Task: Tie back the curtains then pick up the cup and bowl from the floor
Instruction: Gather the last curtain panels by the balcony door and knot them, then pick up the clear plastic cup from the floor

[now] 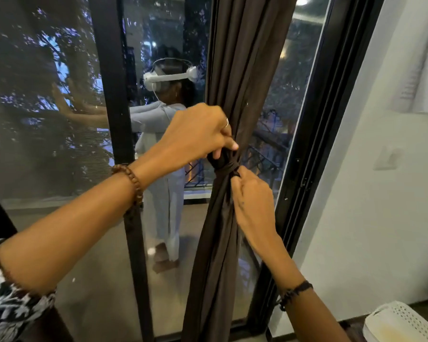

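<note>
A: Why both hands on the curtain (235,77)?
B: Left hand (198,132) grips the bunch above the tie (226,168), steadying it; right hand (251,198), at five o'clock, pinches the tie's end, probably to tighten.
A: Cup, bowl?
B: Neither shows.

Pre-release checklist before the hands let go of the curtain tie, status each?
1. Curtain gathered into one bundle: ok.
2. Tie band wrapped round the bundle: ok.
3. Left hand grips the bundle just above the band: ok.
4. Right hand pinches the band's end: ok.
5. Knot tight enough to hold: cannot tell.
6. Cup and bowl on the floor located: cannot tell, neither is in view.
</note>
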